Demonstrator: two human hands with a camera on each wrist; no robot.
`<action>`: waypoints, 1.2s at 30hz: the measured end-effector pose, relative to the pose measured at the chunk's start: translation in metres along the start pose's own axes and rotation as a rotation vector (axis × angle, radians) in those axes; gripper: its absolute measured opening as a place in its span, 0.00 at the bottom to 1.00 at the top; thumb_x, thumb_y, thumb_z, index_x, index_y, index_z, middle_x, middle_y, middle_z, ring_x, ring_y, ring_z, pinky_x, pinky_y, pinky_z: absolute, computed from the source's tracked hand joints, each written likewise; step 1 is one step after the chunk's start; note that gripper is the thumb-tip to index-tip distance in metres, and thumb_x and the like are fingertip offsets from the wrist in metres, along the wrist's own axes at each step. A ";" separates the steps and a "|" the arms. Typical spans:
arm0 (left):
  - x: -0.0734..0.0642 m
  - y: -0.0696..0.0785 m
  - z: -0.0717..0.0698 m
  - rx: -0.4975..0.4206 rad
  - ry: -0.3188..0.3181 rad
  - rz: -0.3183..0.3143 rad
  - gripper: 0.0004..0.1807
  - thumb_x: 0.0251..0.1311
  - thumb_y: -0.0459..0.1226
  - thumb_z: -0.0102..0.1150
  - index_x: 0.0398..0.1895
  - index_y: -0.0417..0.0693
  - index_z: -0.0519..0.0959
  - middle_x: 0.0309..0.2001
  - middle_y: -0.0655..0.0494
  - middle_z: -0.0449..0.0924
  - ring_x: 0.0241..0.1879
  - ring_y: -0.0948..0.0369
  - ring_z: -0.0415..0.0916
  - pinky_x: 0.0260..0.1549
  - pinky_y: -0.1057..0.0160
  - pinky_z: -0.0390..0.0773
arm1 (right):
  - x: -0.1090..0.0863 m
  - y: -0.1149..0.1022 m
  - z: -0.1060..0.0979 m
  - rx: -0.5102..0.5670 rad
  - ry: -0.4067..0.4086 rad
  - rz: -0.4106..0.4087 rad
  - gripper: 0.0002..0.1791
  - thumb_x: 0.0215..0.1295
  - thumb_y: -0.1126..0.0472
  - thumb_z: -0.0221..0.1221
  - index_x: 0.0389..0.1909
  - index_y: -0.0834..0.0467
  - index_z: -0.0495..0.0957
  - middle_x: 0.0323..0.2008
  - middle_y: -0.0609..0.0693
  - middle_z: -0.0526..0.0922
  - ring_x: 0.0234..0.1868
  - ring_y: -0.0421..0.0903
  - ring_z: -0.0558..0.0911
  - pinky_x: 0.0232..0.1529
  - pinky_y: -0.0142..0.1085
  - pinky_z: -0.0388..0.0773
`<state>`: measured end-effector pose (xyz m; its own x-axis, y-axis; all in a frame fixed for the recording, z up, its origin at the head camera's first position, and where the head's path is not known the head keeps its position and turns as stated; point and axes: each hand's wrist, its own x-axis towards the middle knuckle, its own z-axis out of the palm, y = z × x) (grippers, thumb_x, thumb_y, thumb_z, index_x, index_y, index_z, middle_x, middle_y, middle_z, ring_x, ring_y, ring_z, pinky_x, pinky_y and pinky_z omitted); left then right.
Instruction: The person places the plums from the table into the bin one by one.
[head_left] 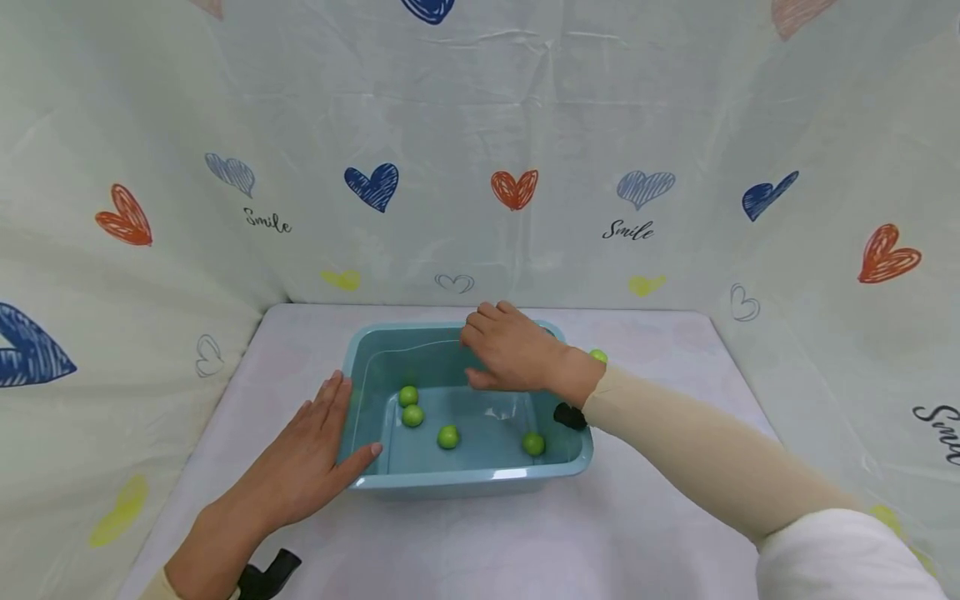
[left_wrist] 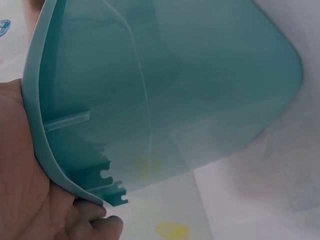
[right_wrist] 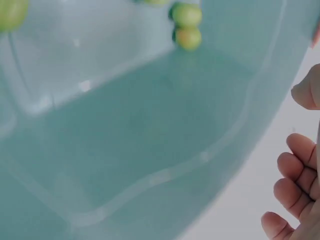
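A blue basin [head_left: 465, 479] stood near the far edge of the counter [head_left: 630, 537], with four green balls [head_left: 412, 416] inside. The left hand [head_left: 302, 461] rested straight fingers against its left rim; the right hand [head_left: 516, 347], fingers loosely bent and free, hung above its far side. Another ball [head_left: 598, 355] lay toward the far right corner.

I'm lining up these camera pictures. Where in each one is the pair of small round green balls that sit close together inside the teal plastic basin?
Head: the pair of small round green balls lies left of and below centre, inside the teal plastic basin, toward its left end.
Left wrist: not in it.
Right wrist: the pair is near the top edge, right of centre.
Shared landmark: the basin, in all three.
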<state>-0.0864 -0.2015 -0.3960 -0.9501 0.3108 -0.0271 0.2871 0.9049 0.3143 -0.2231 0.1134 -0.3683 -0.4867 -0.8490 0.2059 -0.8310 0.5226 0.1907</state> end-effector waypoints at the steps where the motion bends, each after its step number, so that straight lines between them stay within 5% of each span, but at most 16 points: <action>1: 0.000 0.000 0.000 -0.001 0.001 -0.001 0.56 0.73 0.65 0.53 0.83 0.30 0.47 0.84 0.31 0.46 0.80 0.33 0.53 0.74 0.29 0.59 | -0.002 0.003 -0.005 -0.002 0.022 0.011 0.17 0.71 0.45 0.63 0.46 0.55 0.79 0.39 0.48 0.79 0.41 0.48 0.73 0.41 0.40 0.67; 9: -0.001 -0.002 0.000 -0.005 0.002 -0.007 0.57 0.73 0.65 0.52 0.84 0.31 0.47 0.84 0.32 0.45 0.81 0.33 0.52 0.74 0.29 0.59 | -0.028 0.034 -0.040 -0.006 0.095 0.161 0.18 0.69 0.48 0.64 0.49 0.58 0.81 0.44 0.53 0.83 0.47 0.53 0.77 0.47 0.46 0.72; 15: -0.001 -0.002 0.001 -0.008 0.003 -0.004 0.56 0.73 0.64 0.53 0.83 0.30 0.48 0.84 0.32 0.45 0.80 0.33 0.53 0.74 0.29 0.59 | -0.070 0.059 -0.038 -0.023 0.105 0.336 0.19 0.69 0.49 0.65 0.49 0.60 0.81 0.46 0.55 0.83 0.49 0.56 0.76 0.48 0.48 0.72; 26: -0.002 -0.002 0.001 -0.025 -0.003 0.005 0.55 0.74 0.63 0.52 0.83 0.29 0.47 0.84 0.32 0.44 0.81 0.34 0.52 0.74 0.29 0.59 | -0.155 0.067 0.029 -0.029 0.128 0.507 0.19 0.65 0.52 0.67 0.47 0.64 0.80 0.44 0.60 0.83 0.49 0.60 0.77 0.49 0.55 0.73; 36: -0.001 0.000 0.000 -0.016 -0.002 0.009 0.55 0.75 0.63 0.52 0.84 0.30 0.46 0.84 0.33 0.43 0.81 0.34 0.52 0.74 0.29 0.59 | -0.208 0.050 0.101 -0.088 0.075 0.514 0.25 0.60 0.49 0.71 0.47 0.64 0.78 0.44 0.60 0.83 0.47 0.61 0.79 0.49 0.55 0.76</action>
<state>-0.0852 -0.2021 -0.3959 -0.9472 0.3195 -0.0260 0.2936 0.8972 0.3298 -0.1906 0.3082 -0.4990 -0.8022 -0.4754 0.3611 -0.4632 0.8773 0.1260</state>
